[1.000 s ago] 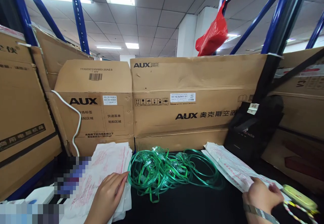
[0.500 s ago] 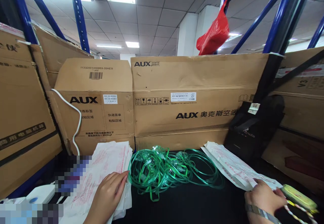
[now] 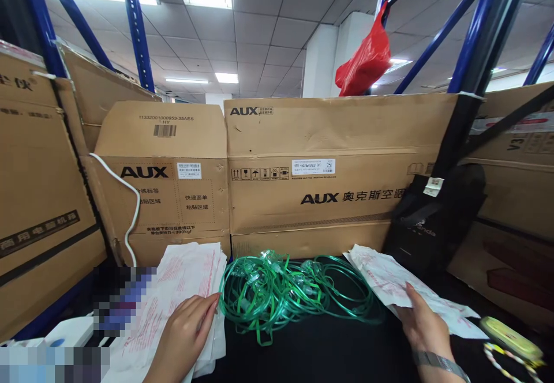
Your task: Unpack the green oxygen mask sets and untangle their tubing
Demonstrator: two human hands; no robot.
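My left hand [image 3: 184,334] lies over a stack of white bags with red print [image 3: 186,267]. Its thumb and fingers are closed together at the edge of a tangle of green clear tubing [image 3: 277,293] with clear plastic fittings and green straps. Whether the fingertips pinch the tubing I cannot make out. At the right, my right hand [image 3: 426,325], with a metal watch band, grips the near edge of another pile of white printed bags [image 3: 385,273], thumb on top and fingers underneath.
Cardboard boxes [image 3: 320,135] wall off the back of the black work surface [image 3: 311,354]. A black bag [image 3: 433,227] leans at the right. Near the right edge lie a yellow-green case [image 3: 511,337] and a beaded strap. A white cable [image 3: 134,210] hangs at the left.
My right hand has shifted left from the far end of the right bags to their near edge, turning thumb up. My left hand and the green tubing have stayed put.
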